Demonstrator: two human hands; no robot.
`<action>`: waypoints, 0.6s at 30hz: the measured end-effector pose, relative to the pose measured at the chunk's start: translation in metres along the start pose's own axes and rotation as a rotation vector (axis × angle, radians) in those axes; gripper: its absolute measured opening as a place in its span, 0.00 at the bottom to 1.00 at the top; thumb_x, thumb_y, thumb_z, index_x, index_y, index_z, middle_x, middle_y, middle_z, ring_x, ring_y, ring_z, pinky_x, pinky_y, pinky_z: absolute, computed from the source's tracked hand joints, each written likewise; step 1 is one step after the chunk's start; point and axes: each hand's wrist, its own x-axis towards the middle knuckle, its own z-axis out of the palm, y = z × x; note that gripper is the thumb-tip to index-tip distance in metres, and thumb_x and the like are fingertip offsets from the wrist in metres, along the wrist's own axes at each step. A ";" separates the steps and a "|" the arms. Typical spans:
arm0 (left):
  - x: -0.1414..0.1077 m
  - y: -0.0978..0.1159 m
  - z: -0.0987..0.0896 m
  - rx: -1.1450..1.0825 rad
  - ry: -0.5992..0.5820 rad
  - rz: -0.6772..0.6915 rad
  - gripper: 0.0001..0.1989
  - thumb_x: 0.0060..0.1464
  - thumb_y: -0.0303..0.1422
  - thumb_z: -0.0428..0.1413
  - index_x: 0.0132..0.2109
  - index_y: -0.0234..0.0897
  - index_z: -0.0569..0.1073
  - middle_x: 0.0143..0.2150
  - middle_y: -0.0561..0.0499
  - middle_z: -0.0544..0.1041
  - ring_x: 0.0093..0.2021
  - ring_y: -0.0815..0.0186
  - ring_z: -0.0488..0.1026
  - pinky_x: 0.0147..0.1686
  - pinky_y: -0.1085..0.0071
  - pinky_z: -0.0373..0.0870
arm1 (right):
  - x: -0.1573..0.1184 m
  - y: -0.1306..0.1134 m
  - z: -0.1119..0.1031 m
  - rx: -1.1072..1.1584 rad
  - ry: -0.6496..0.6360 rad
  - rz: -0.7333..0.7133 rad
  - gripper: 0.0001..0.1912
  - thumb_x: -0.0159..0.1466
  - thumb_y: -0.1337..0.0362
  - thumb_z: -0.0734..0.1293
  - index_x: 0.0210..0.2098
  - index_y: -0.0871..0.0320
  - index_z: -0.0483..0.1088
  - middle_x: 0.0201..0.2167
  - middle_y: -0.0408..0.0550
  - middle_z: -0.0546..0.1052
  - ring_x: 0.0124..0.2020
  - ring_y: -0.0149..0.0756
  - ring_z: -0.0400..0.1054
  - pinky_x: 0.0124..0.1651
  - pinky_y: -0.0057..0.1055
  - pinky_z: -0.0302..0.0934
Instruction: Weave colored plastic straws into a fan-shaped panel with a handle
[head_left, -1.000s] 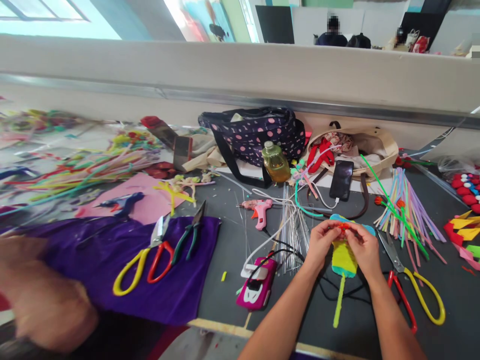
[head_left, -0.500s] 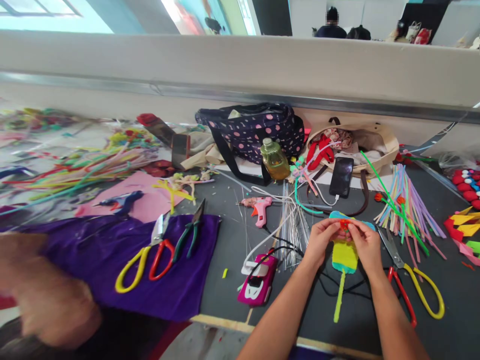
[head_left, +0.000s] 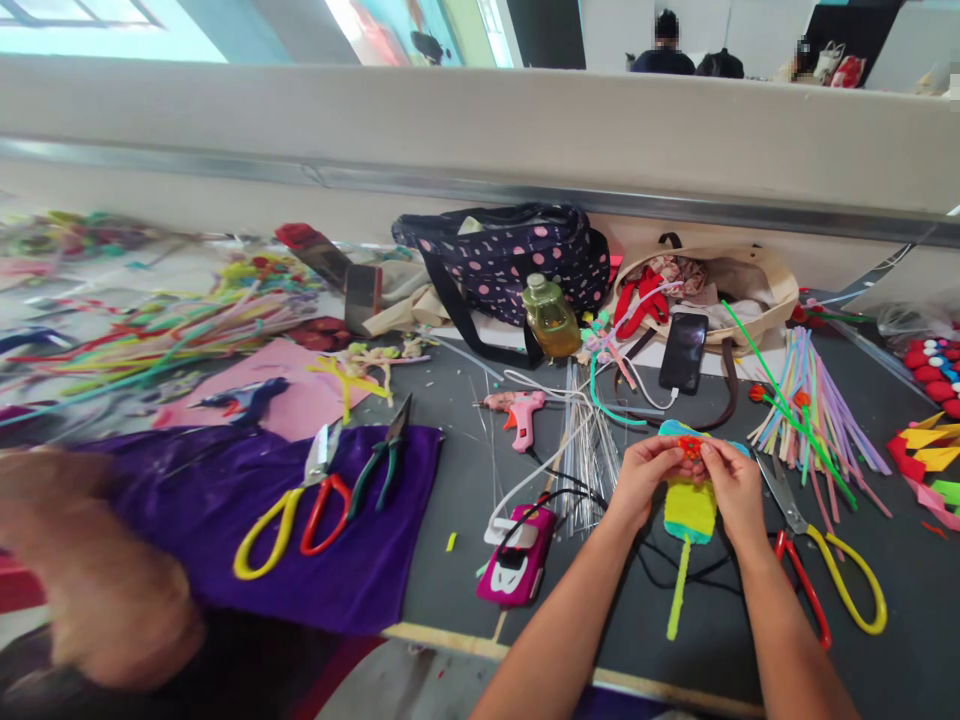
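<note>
My left hand (head_left: 646,478) and my right hand (head_left: 731,485) meet at the right of the dark table, both closed on a small red flower-like piece (head_left: 691,448) between thumbs and fingertips. Beneath them lies a yellow and blue fuzzy shape (head_left: 690,512) with a lime stick (head_left: 678,590) pointing toward the front edge; its upper part is partly covered by my hands. Scissors with red and yellow handles (head_left: 823,545) rest just right of my right hand. Left of my left hand is a bundle of thin clear strips (head_left: 583,470).
A pink glue gun (head_left: 523,415), a magenta device (head_left: 517,560) with cables, a bottle (head_left: 552,320) and a phone (head_left: 683,352) lie around. Pipe cleaners (head_left: 814,400) are at right. Another person's arm (head_left: 112,580) is at left, near scissors on purple cloth (head_left: 360,590).
The red piece shows more fully between my fingertips, which have shifted slightly. The other person's arm has moved a little.
</note>
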 end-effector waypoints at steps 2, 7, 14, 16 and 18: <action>0.000 0.000 0.000 -0.022 -0.005 -0.008 0.16 0.39 0.34 0.69 0.36 0.30 0.79 0.29 0.46 0.81 0.27 0.67 0.76 0.33 0.73 0.73 | 0.000 0.001 0.000 0.017 -0.009 0.000 0.17 0.59 0.49 0.67 0.36 0.57 0.76 0.20 0.45 0.76 0.21 0.38 0.70 0.26 0.32 0.67; 0.001 0.001 0.000 -0.084 -0.022 -0.017 0.17 0.39 0.34 0.69 0.37 0.30 0.78 0.30 0.47 0.81 0.28 0.66 0.78 0.35 0.72 0.74 | -0.001 -0.004 0.002 0.068 -0.038 0.012 0.18 0.58 0.50 0.68 0.39 0.57 0.76 0.27 0.47 0.79 0.24 0.36 0.71 0.26 0.31 0.67; 0.001 0.002 -0.002 -0.093 -0.038 -0.015 0.17 0.40 0.35 0.69 0.37 0.29 0.77 0.31 0.47 0.80 0.28 0.67 0.77 0.34 0.71 0.75 | -0.001 -0.008 0.003 0.058 -0.042 0.021 0.20 0.53 0.52 0.72 0.41 0.57 0.76 0.35 0.50 0.81 0.30 0.38 0.74 0.29 0.31 0.70; 0.001 0.002 -0.001 -0.091 -0.039 -0.023 0.17 0.42 0.37 0.68 0.36 0.29 0.77 0.28 0.47 0.80 0.27 0.67 0.77 0.33 0.71 0.75 | -0.001 -0.006 0.003 0.049 -0.034 0.014 0.18 0.54 0.53 0.72 0.40 0.57 0.76 0.34 0.49 0.81 0.29 0.38 0.73 0.30 0.32 0.70; 0.001 0.003 -0.001 -0.084 -0.035 -0.020 0.17 0.42 0.38 0.68 0.35 0.29 0.77 0.27 0.48 0.79 0.26 0.67 0.76 0.33 0.71 0.74 | 0.000 -0.005 0.002 0.048 -0.033 0.011 0.18 0.54 0.53 0.71 0.39 0.57 0.77 0.34 0.49 0.81 0.29 0.38 0.73 0.30 0.32 0.70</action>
